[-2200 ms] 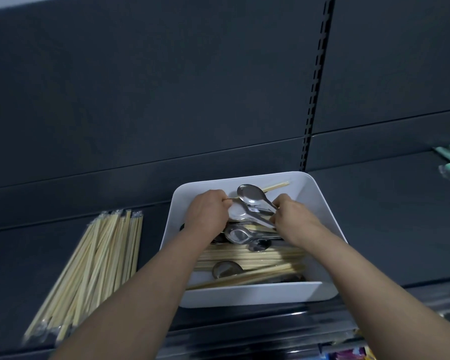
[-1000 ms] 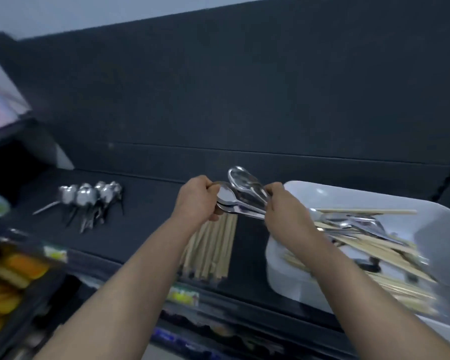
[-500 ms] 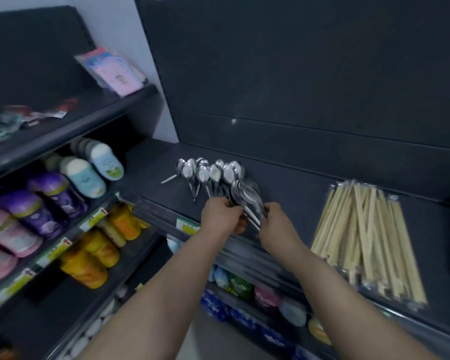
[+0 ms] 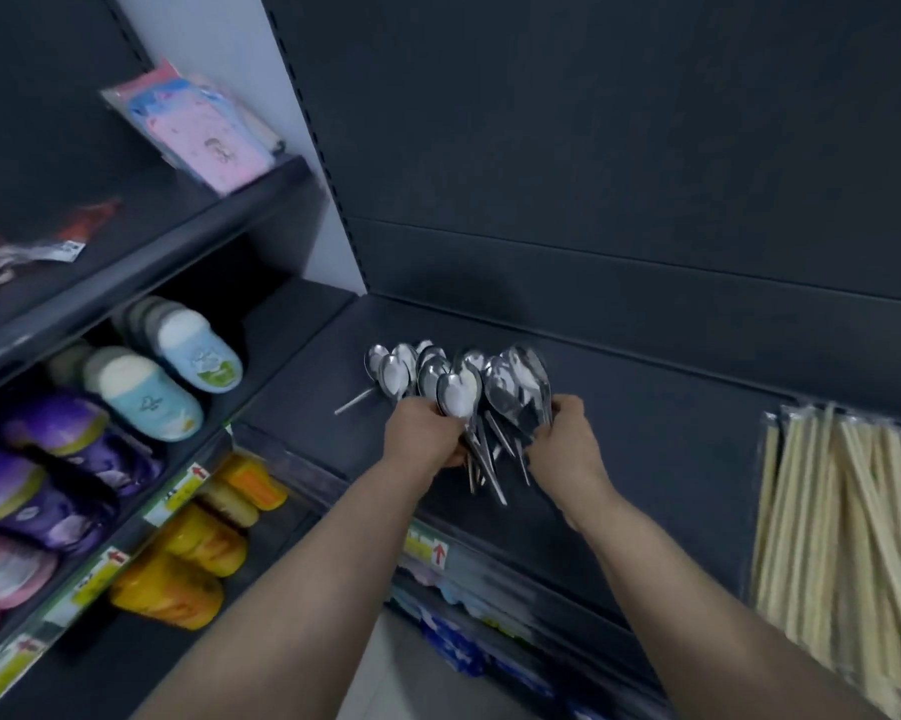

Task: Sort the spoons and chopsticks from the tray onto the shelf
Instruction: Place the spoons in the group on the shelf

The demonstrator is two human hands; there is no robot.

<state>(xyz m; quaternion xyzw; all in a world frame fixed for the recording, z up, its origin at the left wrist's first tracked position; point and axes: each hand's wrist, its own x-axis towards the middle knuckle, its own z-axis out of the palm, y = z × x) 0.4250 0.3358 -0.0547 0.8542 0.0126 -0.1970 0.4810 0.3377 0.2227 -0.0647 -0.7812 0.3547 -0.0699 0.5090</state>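
Several steel spoons [image 4: 412,368] lie in a fanned pile on the dark shelf [image 4: 672,439], bowls pointing away from me. My right hand [image 4: 568,446] grips a small bunch of spoons [image 4: 521,387] at the right edge of the pile, low over the shelf. My left hand [image 4: 427,433] is curled around spoon handles at the pile's front. Wrapped wooden chopsticks [image 4: 843,537] lie in a bundle on the same shelf to the right. The tray is out of view.
To the left, a second shelving unit holds slippers [image 4: 152,387] in blue, purple, pink and yellow, with a pink packet [image 4: 204,132] on its upper shelf. Price tags [image 4: 427,550] line the shelf's front edge. Packaged goods sit on the shelf below.
Both hands carried the spoons from the tray leftward to the spoon pile and have lowered them onto it. The view swung left; the tray left the frame.
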